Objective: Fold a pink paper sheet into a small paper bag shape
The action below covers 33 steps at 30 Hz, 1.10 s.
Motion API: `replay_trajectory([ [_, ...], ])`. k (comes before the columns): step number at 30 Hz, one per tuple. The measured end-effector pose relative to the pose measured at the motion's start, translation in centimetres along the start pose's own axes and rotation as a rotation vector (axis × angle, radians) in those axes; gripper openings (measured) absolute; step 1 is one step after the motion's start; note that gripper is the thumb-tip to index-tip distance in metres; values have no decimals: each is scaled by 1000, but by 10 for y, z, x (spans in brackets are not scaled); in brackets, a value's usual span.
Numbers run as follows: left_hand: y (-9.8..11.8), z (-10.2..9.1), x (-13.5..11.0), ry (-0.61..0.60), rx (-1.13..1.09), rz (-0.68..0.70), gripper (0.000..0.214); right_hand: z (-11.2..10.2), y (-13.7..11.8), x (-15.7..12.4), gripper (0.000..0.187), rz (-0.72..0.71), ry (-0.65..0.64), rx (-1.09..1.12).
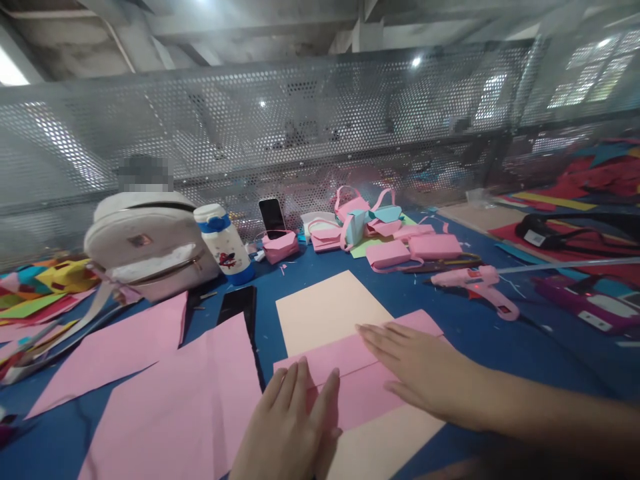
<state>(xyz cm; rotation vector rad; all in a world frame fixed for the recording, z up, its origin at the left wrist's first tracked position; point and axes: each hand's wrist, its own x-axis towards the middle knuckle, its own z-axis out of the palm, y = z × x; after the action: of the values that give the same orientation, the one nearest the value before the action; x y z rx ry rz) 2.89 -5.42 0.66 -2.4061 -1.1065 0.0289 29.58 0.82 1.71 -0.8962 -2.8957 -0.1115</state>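
My left hand (pixel 287 420) lies flat with its fingers stretched out on a folded pink paper sheet (pixel 357 387). My right hand (pixel 417 370) also rests flat on that sheet, fingers extended to the left along its fold. The pink sheet lies across a larger peach paper sheet (pixel 327 307) on the blue table (pixel 500 347). Neither hand grips anything.
Loose pink sheets (pixel 165 393) lie at the left. Behind stand a white backpack (pixel 147 243), a white bottle with a blue cap (pixel 225 243), a propped phone (pixel 271 217), several small pink paper bags (pixel 395 243) and a pink glue gun (pixel 475 283). A perforated metal screen (pixel 320 133) closes the back.
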Motion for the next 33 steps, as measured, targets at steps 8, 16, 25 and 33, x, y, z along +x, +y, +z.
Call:
replay_trajectory([
  [8, 8, -23, 29, -175, -257, 46, 70, -5, -18, 25, 66, -62, -110, 433],
  [16, -6, -28, 12, -268, -427, 93, 82, -6, -6, 8, 68, 3, -187, 448],
  [25, -10, -30, -16, -134, -407, 17, 80, 13, 20, -49, 65, 157, -13, 285],
  [33, -19, -33, -30, -74, -345, -35, 71, 23, 32, -80, 68, 256, 39, 202],
])
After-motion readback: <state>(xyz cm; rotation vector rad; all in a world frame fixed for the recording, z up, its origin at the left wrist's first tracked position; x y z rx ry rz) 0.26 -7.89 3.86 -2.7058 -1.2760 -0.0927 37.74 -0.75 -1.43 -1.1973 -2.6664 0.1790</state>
